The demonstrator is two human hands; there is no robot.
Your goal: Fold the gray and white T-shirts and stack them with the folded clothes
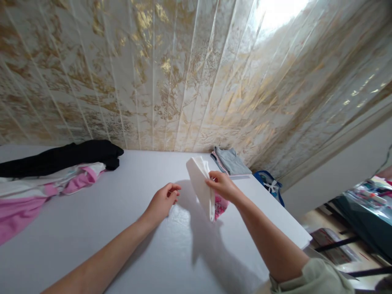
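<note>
My right hand (225, 187) pinches a folded white garment (199, 179) and holds it tilted above the white table (147, 253). A pink patterned part (220, 206) shows behind its lower edge, below my fingers. To the left of the garment, my left hand (163, 201) is over the table with its fingers loosely curled and a little apart, holding nothing. A small stack of folded clothes (231, 160), grey on top, lies at the table's far right corner.
Black clothing (67, 157) and pink and white clothing (27, 208) lie heaped on the left. A patterned gold and white curtain (165, 77) hangs behind the table. Beyond the right edge are a blue bag with a white bow (271, 185) and a cluttered dark table (364, 220).
</note>
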